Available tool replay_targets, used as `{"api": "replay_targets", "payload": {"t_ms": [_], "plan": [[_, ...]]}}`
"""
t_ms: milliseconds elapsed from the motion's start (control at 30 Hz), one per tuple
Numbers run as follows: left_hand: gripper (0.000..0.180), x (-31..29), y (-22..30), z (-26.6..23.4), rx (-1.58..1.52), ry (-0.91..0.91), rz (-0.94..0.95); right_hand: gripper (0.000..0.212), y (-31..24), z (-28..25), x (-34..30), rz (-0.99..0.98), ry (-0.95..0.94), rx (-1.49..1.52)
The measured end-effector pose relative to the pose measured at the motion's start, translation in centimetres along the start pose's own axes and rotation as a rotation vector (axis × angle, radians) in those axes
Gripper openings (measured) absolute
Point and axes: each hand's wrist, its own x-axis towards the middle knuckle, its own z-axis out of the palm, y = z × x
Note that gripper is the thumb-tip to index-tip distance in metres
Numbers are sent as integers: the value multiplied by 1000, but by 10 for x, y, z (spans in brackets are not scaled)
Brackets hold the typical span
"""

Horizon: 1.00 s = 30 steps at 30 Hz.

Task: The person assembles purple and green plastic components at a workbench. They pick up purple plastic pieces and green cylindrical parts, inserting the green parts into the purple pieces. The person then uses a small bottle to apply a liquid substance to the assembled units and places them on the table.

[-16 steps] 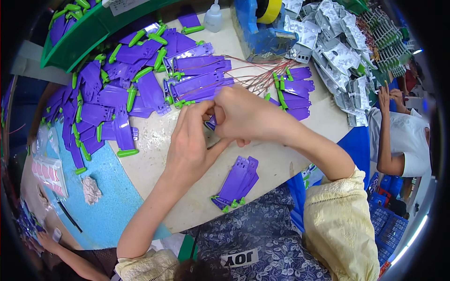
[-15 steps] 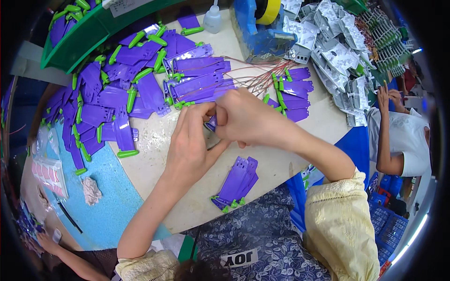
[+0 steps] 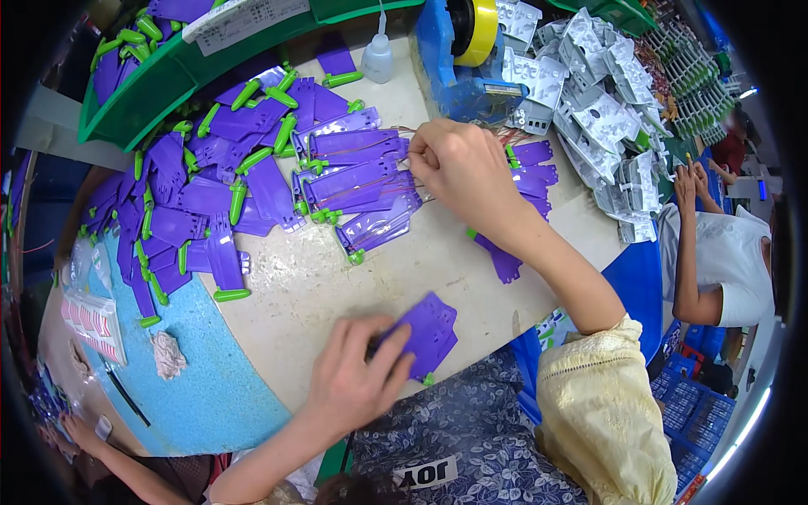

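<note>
Near the table's front edge, my left hand closes its fingers on the left side of a purple plastic panel with a green tip; that hand is slightly blurred. Farther up, my right hand has its fingers curled into a pinch over thin red wires; whatever is between the fingertips is hidden. Left of it lies a row of purple panels with green ends. The closest of these, a shiny panel, sits apart at an angle. More purple panels lie partly behind my right wrist.
A heap of purple panels with green rods covers the left, below a green bin. At the back stand a squeeze bottle and a blue tape dispenser. Grey plastic housings pile up right. Another person sits beyond.
My hands have come apart. The left moved down to the front panels, the right up to the wires. A shiny panel now lies below the middle row, and a right-hand panel is shifted nearer.
</note>
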Motion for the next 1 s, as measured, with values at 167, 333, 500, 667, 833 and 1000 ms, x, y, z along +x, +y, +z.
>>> {"api": "replay_targets", "payload": {"t_ms": [167,333,500,667,833,1000], "plan": [[32,40,-30,2,152,131,102,6,5,-4,-6,-36,15,1],[31,61,-35,5,225,226,109,7,9,-4,1,-190,-7,32],[30,68,-51,9,239,273,113,7,11,-8,4,-315,-91,-12],[32,78,-51,4,350,337,95,8,3,-15,-1,-167,-122,-252],[30,61,-44,-6,333,395,124,22,-34,-81,-22,-415,435,151],[23,43,-37,6,161,179,67,18,-63,-104,-82,-475,235,129]]}}
